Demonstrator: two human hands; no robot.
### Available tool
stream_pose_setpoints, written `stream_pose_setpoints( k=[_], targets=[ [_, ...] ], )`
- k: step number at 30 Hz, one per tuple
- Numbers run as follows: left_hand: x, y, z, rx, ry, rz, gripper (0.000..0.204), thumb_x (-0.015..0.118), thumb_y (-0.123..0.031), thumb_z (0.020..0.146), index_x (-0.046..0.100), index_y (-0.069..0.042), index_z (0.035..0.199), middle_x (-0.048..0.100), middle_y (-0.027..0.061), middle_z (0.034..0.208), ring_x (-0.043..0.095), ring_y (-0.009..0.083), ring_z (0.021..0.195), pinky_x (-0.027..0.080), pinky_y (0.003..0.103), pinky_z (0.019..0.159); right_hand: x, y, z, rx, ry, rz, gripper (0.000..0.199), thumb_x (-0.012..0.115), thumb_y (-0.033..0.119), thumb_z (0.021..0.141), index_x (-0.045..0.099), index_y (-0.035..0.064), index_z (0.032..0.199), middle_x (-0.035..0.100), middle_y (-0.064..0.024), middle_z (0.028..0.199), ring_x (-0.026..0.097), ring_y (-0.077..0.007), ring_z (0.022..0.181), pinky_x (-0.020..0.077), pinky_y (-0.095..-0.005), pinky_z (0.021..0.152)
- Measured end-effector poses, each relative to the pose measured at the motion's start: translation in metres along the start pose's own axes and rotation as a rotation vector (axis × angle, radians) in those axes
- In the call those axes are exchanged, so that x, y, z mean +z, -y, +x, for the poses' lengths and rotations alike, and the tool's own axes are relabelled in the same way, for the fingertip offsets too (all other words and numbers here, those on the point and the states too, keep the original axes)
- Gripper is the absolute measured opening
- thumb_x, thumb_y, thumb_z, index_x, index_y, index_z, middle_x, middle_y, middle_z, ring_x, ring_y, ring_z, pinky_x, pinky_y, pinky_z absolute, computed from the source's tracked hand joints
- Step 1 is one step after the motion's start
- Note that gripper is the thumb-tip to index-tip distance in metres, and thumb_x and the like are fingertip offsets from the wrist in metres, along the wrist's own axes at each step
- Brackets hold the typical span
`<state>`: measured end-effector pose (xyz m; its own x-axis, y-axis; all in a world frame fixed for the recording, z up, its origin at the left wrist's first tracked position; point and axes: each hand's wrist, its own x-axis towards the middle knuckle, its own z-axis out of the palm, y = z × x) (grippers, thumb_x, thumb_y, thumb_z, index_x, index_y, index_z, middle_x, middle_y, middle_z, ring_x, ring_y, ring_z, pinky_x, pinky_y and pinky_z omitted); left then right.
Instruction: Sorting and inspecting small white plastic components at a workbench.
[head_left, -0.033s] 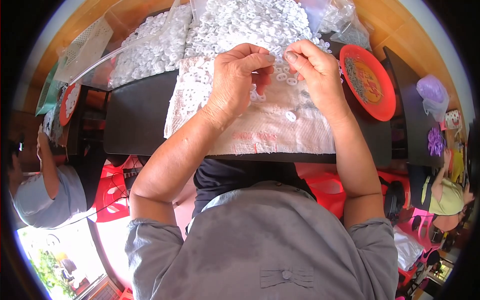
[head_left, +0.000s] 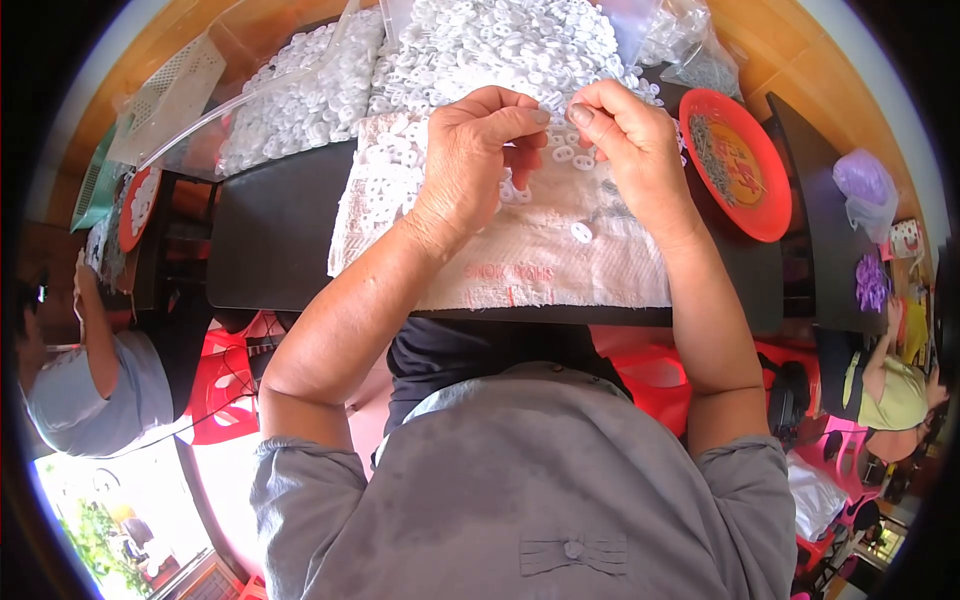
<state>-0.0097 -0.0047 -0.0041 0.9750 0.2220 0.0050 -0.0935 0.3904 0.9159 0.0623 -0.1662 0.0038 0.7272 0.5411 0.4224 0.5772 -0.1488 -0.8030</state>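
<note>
Over a pale cloth (head_left: 600, 275) on the dark table, both hands are raised close together with a small gap between their fingertips. My left hand (head_left: 462, 150) is closed in a pinch, thumb against forefinger; whatever is between them is too small to make out. A similar pinch closes my right hand (head_left: 640, 140), its contents also unclear. Behind them rises a big heap of white two-holed plastic pieces (head_left: 490, 50), like oval buttons. More such pieces (head_left: 390, 175) lie on the cloth by my left wrist, and a single white piece (head_left: 582, 232) lies near my right wrist.
A red plate (head_left: 776, 215) at the right holds small grey metal bits (head_left: 708, 155). Clear plastic bags (head_left: 690, 50) lie at the back right. Another white heap (head_left: 300, 105) fills the back left beside a white basket (head_left: 165, 100). People sit at the left (head_left: 100, 385) and right (head_left: 892, 400).
</note>
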Motion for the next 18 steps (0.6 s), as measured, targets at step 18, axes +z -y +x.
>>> stream_pose_setpoints(
  k=[18],
  targets=[
    [-0.010,0.001,0.007,-0.029,0.011,0.002,0.015,0.062,-0.009,0.082,0.062,0.005,0.088,0.061,0.0102,0.074,0.056,0.0163,0.060,0.041,0.028,0.048,0.000,-0.017,-0.002,-0.324,0.283,-0.577,0.004,0.062,0.009,0.074,0.065,0.0091,0.076,0.062,-0.0095,0.075,0.063,-0.0318,0.072,0.0486,-0.0427,0.063]
  ],
)
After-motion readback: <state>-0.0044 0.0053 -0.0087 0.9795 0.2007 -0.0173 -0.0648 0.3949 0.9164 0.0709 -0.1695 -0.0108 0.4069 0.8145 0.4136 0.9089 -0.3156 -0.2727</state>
